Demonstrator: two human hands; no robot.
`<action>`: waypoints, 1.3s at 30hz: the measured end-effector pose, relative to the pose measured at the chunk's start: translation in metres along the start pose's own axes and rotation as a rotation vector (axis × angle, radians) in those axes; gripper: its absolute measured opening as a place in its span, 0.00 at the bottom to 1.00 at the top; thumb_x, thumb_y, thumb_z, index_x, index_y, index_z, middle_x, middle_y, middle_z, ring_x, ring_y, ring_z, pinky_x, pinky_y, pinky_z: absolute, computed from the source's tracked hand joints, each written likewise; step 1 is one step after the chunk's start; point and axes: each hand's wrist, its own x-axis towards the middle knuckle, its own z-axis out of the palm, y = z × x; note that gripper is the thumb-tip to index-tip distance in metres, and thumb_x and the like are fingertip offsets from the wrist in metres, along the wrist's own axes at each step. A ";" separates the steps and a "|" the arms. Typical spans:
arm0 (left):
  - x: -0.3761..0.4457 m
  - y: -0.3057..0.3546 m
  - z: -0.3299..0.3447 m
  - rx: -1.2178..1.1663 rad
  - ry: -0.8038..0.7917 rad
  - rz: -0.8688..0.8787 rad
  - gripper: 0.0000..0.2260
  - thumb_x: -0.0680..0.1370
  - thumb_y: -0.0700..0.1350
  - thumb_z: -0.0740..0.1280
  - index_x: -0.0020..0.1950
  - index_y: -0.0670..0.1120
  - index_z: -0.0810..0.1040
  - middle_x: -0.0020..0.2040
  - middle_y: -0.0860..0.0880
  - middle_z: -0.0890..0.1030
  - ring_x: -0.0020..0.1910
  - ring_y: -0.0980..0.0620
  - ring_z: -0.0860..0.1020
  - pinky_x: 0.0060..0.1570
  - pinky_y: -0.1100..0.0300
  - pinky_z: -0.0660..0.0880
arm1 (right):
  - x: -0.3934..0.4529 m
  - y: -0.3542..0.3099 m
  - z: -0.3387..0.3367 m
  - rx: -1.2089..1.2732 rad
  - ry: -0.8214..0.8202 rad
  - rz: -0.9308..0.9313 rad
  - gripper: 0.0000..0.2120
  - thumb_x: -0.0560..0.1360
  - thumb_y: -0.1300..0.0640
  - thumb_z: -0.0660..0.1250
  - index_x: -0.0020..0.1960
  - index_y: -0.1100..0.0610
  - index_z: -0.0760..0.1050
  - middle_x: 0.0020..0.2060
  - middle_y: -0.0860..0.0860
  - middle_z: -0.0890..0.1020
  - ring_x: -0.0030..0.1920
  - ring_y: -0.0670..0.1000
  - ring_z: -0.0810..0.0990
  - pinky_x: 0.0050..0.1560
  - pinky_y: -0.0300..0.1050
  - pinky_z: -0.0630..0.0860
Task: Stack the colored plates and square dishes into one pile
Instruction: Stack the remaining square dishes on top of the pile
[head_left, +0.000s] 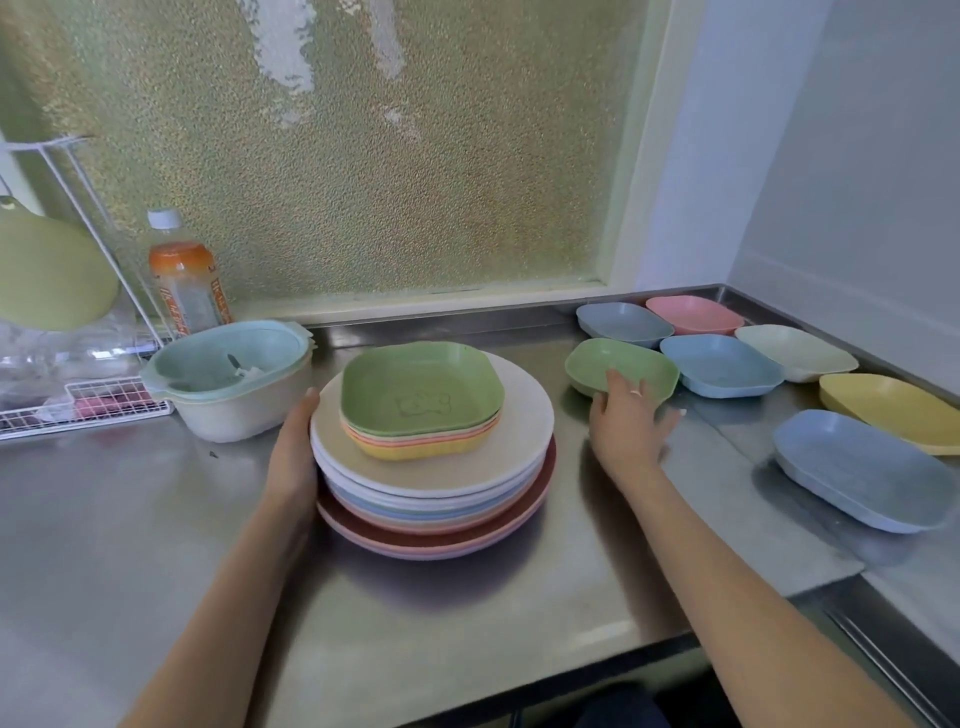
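counter: steel, holds everything below
plate pile: round plates stacked at centre, cream one on top
square dishes: nested stack on top of the plate pile, green uppermost
loose dishes: blue, yellow, cream, blue, grey-blue, pink, spread at right
green dish: right of pile, on counter
left hand: flat, open, pressed to pile's left edge
right hand: open, fingers on green dish's near rim, not closed round it
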 end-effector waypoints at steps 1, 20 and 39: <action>0.002 -0.001 0.000 -0.013 -0.002 0.003 0.23 0.82 0.52 0.54 0.37 0.58 0.87 0.37 0.54 0.87 0.36 0.59 0.85 0.28 0.70 0.76 | 0.001 0.004 0.005 -0.055 -0.013 -0.022 0.17 0.79 0.57 0.56 0.68 0.54 0.68 0.64 0.54 0.76 0.73 0.55 0.60 0.70 0.69 0.44; 0.011 -0.014 0.001 -0.058 -0.020 -0.026 0.20 0.82 0.53 0.55 0.44 0.53 0.87 0.43 0.50 0.87 0.43 0.55 0.85 0.35 0.67 0.79 | -0.090 -0.102 -0.062 0.539 0.059 -0.842 0.07 0.70 0.59 0.69 0.46 0.56 0.85 0.36 0.51 0.83 0.39 0.53 0.79 0.46 0.50 0.76; 0.016 -0.018 0.000 -0.011 0.024 -0.114 0.21 0.73 0.61 0.60 0.52 0.50 0.85 0.49 0.48 0.87 0.52 0.47 0.84 0.54 0.51 0.76 | -0.080 0.009 -0.085 0.235 0.297 -0.361 0.13 0.79 0.60 0.60 0.60 0.52 0.77 0.58 0.49 0.81 0.61 0.51 0.76 0.67 0.67 0.61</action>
